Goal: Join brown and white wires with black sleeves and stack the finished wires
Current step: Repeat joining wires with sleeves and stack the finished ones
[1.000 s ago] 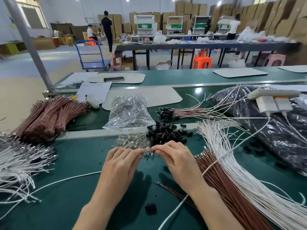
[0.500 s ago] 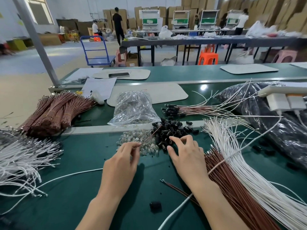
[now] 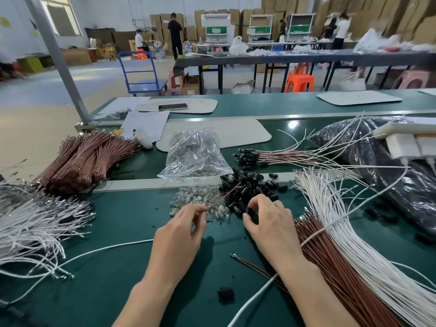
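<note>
A green table [image 3: 118, 291] runs across a big warehouse room with stacked cardboard boxes [image 3: 236, 22], a blue cart [image 3: 141, 74] and an orange stool [image 3: 299, 82] far behind.

On the table lie two heaps of brown wires, one tied in bundles at the far left [image 3: 89, 159] and one loose at the near right [image 3: 342, 267]. There are also two heaps of white wires, left [image 3: 35, 223] and right [image 3: 354, 227]. In the middle are one pile of black sleeves [image 3: 252, 187], one pile of clear bulbs [image 3: 195, 199] and one clear bag [image 3: 195, 154]. One stack of finished wires [image 3: 271, 155] lies beyond the sleeves, and one black bag [image 3: 401, 173] lies at the right.

The left hand [image 3: 179, 234] pinches a thin brown wire [image 3: 224, 195], which slants up over the sleeves. The right hand [image 3: 269, 220] arches at the pile's near edge, thumb and forefinger closed on a sleeve [image 3: 250, 212].
</note>
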The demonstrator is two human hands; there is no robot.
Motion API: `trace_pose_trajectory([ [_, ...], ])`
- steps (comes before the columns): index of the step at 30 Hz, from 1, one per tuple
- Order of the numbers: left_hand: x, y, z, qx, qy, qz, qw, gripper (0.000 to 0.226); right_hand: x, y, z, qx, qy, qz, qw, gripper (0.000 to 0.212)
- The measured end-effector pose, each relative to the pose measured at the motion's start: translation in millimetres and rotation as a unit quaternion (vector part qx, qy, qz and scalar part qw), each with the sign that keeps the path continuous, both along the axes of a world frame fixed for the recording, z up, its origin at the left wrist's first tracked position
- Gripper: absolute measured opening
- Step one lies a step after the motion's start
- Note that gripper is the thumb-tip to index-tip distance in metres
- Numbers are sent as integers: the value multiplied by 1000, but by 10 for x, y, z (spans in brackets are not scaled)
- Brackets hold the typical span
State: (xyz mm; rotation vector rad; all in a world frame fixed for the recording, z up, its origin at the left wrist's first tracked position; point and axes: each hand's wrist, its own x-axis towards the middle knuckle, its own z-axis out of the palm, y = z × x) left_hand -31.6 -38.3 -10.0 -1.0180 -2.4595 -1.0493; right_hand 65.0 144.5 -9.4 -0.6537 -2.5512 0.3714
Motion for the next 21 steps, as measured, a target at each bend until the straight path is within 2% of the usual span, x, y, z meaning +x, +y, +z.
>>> trace_pose_trajectory([
  [3,28,-5,33,22,17,-9,1000,12,27,-19,13,-58,61,29,996,19],
  [5,58,-5,55,48,25,-25,998,16,43,-19,94,-210,143,34,967,23],
  [6,72,-5,64,63,28,-35,997,16,50,-9,153,-335,198,42,920,25],
  [7,89,-1,68,76,31,-43,996,14,62,-8,223,-489,262,63,830,27],
  [8,107,5,70,86,36,-48,994,13,80,-8,271,-633,312,91,703,27],
  [9,125,15,76,93,41,-53,993,14,103,-5,302,-729,345,112,581,27],
  [10,140,23,80,97,46,-57,993,17,125,0,319,-778,362,120,499,26],
  [11,151,31,82,97,49,-62,992,18,147,-2,336,-801,368,121,457,26],
  [13,161,32,78,93,50,-69,992,19,166,-14,349,-814,380,123,422,23],
  [15,158,25,70,90,46,-74,992,19,164,-35,359,-818,383,123,412,22],
  [21,160,28,70,70,50,-66,994,21,127,-92,352,-814,359,137,435,19],
])
